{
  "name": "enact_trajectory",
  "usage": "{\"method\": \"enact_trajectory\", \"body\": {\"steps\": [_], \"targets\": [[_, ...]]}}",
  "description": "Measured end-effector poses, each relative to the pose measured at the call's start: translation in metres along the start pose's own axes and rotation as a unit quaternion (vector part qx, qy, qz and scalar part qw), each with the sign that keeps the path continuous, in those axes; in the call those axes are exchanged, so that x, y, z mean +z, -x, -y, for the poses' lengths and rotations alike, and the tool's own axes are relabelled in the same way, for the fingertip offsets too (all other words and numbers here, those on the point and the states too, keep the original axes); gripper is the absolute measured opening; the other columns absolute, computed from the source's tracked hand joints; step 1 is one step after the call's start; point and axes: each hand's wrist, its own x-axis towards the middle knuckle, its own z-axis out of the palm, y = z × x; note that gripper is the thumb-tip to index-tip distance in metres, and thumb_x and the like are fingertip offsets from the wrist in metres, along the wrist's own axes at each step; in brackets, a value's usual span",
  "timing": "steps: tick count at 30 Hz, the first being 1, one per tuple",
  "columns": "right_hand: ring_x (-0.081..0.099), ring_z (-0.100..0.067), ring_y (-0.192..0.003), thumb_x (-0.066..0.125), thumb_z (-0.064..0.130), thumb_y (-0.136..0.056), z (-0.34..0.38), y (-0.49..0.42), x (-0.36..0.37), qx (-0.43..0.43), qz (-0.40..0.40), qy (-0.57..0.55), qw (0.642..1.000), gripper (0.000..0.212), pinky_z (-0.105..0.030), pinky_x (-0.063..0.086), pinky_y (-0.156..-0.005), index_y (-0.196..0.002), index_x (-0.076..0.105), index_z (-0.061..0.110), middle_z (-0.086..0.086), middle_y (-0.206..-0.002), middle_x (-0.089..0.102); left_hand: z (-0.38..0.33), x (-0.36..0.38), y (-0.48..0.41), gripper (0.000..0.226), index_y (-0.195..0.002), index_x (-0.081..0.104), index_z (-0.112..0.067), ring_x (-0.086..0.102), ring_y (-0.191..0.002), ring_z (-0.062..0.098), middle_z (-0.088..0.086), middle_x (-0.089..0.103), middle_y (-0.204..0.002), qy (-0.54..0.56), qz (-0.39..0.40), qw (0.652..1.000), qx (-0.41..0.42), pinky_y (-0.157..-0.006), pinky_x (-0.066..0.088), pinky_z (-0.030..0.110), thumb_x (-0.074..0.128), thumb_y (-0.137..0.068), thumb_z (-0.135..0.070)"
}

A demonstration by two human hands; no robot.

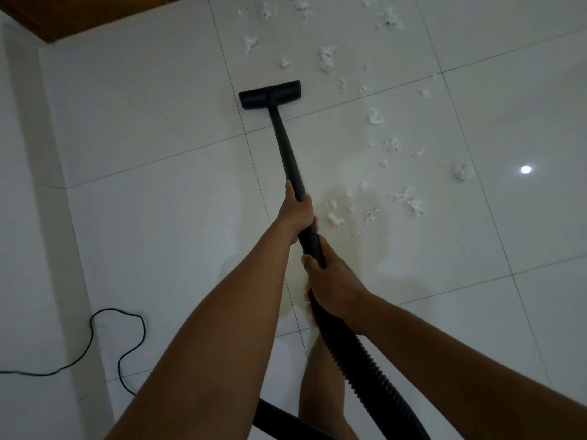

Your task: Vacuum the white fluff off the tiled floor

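A black vacuum wand runs away from me to a flat black floor head resting on the white tiled floor. My left hand is wrapped around the wand's lower part. My right hand grips the handle end where the ribbed black hose joins. White fluff lies scattered to the right of the wand and beyond the floor head. The head sits just short of the nearest tufts.
A thin black power cord loops over the floor at lower left. A white wall runs along the left, with a brown wooden edge at top left. My leg stands below the hands. A lamp reflection glints on the tiles.
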Motion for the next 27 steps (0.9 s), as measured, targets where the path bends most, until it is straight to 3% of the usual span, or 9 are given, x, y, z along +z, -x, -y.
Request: {"method": "enact_trajectory", "body": {"steps": [4, 12, 19, 27], "targets": [[0.059, -0.017, -0.051, 0.042, 0.035, -0.107, -0.002, -0.007, -0.003, -0.007, 0.001, 0.007, 1.0, 0.043, -0.025, 0.052, -0.046, -0.146, 0.033, 0.051, -0.012, -0.076, 0.061, 0.001, 0.003, -0.006, 0.069, -0.158, -0.003, -0.045, 0.054, -0.06, 0.015, 0.009, 0.054, -0.079, 0.003, 0.001, 1.0, -0.006, -0.058, 0.055, 0.031, 0.039, -0.108, -0.024], [0.063, -0.023, -0.055, 0.042, 0.038, -0.105, 0.006, -0.02, -0.002, -0.001, 0.013, -0.003, 1.0, 0.041, -0.037, 0.061, -0.055, -0.138, 0.033, 0.061, -0.015, -0.076, 0.065, -0.01, 0.0, -0.025, 0.069, -0.158, -0.004, -0.048, 0.055, -0.058, 0.015, 0.008, 0.054, -0.074, -0.026, 0.005, 1.0, -0.01, -0.065, 0.058, 0.033, 0.038, -0.108, -0.026], [0.063, -0.022, -0.054, 0.041, 0.039, -0.107, 0.029, -0.018, -0.01, 0.01, 0.015, 0.006, 1.0, 0.046, -0.031, 0.056, -0.051, -0.145, 0.026, 0.058, -0.017, -0.081, 0.064, -0.028, -0.001, -0.025, 0.07, -0.158, -0.008, -0.046, 0.056, -0.057, 0.016, 0.01, 0.055, -0.071, -0.032, 0.011, 0.999, -0.018, -0.075, 0.06, 0.039, 0.037, -0.108, -0.025], [0.061, -0.021, -0.055, 0.04, 0.037, -0.107, 0.081, -0.05, -0.019, 0.018, 0.023, -0.022, 0.999, 0.045, -0.029, 0.054, -0.048, -0.148, 0.028, 0.053, -0.016, -0.084, 0.062, -0.086, -0.012, -0.048, 0.069, -0.159, -0.008, -0.044, 0.055, -0.061, 0.015, 0.01, 0.055, -0.081, -0.036, 0.002, 0.999, -0.021, -0.058, 0.058, 0.029, 0.036, -0.109, -0.024]]}}
